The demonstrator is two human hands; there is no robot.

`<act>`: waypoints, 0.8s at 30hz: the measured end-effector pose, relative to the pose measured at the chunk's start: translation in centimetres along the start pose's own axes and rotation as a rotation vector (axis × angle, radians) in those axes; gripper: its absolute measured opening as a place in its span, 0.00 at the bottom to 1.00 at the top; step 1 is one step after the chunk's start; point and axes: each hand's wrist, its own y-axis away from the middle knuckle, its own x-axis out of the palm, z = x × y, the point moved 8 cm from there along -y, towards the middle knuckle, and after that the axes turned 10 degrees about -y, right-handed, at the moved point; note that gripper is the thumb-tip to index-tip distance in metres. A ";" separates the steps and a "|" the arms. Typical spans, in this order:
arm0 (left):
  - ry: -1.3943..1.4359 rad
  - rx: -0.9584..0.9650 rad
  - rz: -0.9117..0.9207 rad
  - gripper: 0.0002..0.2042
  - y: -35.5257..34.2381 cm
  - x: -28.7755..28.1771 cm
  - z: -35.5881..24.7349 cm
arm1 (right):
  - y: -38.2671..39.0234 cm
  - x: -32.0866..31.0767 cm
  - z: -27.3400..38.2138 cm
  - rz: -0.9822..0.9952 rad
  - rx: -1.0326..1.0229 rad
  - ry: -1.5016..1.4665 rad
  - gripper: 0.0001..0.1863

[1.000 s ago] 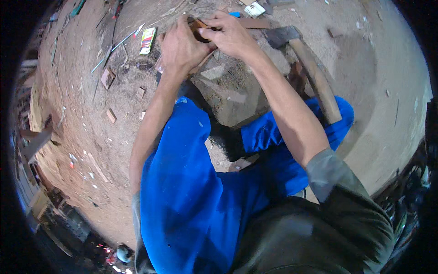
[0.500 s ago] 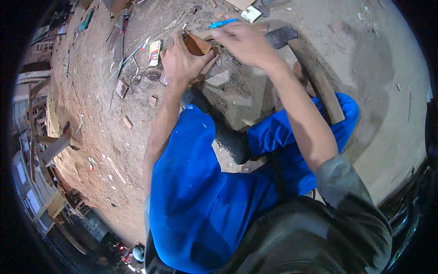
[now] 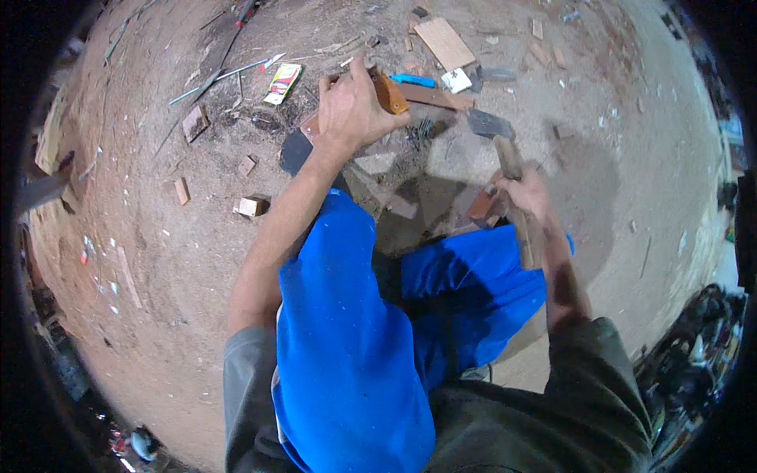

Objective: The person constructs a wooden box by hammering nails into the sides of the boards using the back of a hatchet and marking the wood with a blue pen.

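My left hand (image 3: 347,114) is wrapped around a small varnished wooden piece (image 3: 390,93), orange-brown with a few small dark dots on its face. More reddish wood shows under that hand, partly hidden. To the right, my right hand (image 3: 527,193) is closed around the wooden handle of a hammer (image 3: 520,236), whose dark metal head (image 3: 489,124) points away from me. Beside that hand lies a reddish-brown wood block (image 3: 482,203). Several small thin nails (image 3: 426,130) appear on the ground between my hands.
A wooden strip (image 3: 438,96), a blue marker-like tube (image 3: 413,80), a pale board (image 3: 444,43) and a yellow-red packet (image 3: 282,83) lie beyond my hands. Wood offcuts (image 3: 252,206) are scattered at left on the dirt ground. My blue-trousered legs (image 3: 347,315) are folded below.
My right hand has left the area by the wooden piece, moved down to the right and gripped the hammer handle. The left hand still holds its piece. The view has shifted.
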 end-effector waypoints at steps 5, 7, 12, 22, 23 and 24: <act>0.087 -0.007 0.016 0.58 0.2 -0.2 0.3 | 6.0 2.5 6.1 0.231 -0.104 -0.898 0.21; 0.067 -0.013 -0.008 0.58 0.5 -0.1 0.8 | 10.2 4.2 14.3 0.455 -0.119 -1.127 0.22; 0.038 -0.009 0.072 0.62 0.1 0.6 1.6 | 10.1 3.2 20.2 0.240 -0.326 -0.497 0.20; 0.137 0.008 0.016 0.59 0.1 0.1 1.8 | 9.2 2.4 24.2 0.129 -0.492 -0.223 0.17; 0.134 0.010 0.055 0.58 0.1 0.1 2.0 | 9.4 2.3 24.5 0.086 -0.522 -0.255 0.17; 0.134 0.009 0.036 0.58 0.1 0.2 2.0 | 9.0 2.7 23.5 0.097 -0.478 -0.284 0.17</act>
